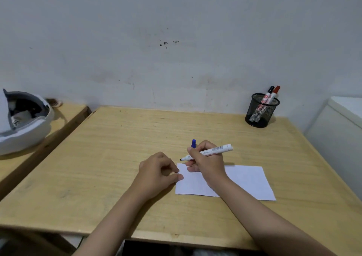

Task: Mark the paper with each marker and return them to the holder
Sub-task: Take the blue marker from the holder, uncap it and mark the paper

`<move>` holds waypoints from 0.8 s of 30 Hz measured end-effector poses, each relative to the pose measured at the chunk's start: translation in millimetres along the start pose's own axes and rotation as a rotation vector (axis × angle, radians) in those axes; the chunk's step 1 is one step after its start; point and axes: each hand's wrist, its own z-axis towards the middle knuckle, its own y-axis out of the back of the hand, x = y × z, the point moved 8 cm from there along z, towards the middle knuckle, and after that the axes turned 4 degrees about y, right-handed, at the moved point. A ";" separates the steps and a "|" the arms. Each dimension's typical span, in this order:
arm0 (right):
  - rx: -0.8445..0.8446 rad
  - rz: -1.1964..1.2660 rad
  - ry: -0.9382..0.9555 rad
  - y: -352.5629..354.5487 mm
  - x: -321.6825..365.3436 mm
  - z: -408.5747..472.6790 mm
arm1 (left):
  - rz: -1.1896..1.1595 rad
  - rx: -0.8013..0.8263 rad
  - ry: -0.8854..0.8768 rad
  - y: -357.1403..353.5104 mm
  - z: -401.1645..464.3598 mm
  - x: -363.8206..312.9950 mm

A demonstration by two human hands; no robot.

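Observation:
A white sheet of paper [246, 181] lies on the wooden table [117, 167], right of centre. My right hand [207, 163] grips an uncapped white marker [217, 150] above the paper's far left corner, its dark tip pointing left and just off the sheet. The blue cap [194, 143] sticks up behind that hand's fingers. My left hand [158, 171] rests on the table with its fingertips on the paper's left edge. A black mesh holder [261, 111] stands at the back right with a black-capped marker [268, 93] and a red-capped marker [275, 93] inside.
A white helmet-like object [25, 118] sits on a second wooden table at the left. A white cabinet [340, 124] borders the table's right side. A grey wall runs along the back.

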 end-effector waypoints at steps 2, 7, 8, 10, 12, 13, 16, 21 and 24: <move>0.003 -0.018 0.008 -1.1 -1.0 0.1 | -0.025 0.013 -0.006 1.1 -0.3 1.9; 0.012 -0.046 0.029 -1.4 -3.5 2.5 | -0.016 0.033 -0.035 2.0 -0.6 1.6; 0.015 -0.054 0.036 -1.8 -3.7 2.7 | -0.010 0.034 -0.037 2.0 -0.6 1.5; 0.029 -0.063 0.051 -3.6 -3.8 2.7 | -0.005 0.034 -0.035 2.1 -0.7 1.5; 0.042 -0.066 0.060 -5.5 -3.5 2.7 | -0.012 0.038 -0.035 1.9 -0.3 1.5; 0.047 -0.067 0.062 -6.0 -3.7 2.8 | -0.016 0.041 -0.035 1.5 0.2 1.6; 0.057 -0.085 0.062 -7.3 -5.2 3.5 | -0.025 0.046 -0.035 1.2 0.8 2.8; 0.052 -0.117 0.058 -8.2 -6.2 4.3 | -0.043 0.043 -0.041 1.2 1.1 3.1; 0.059 -0.136 0.049 -8.6 -5.7 4.8 | -0.047 0.039 -0.039 1.6 1.9 4.0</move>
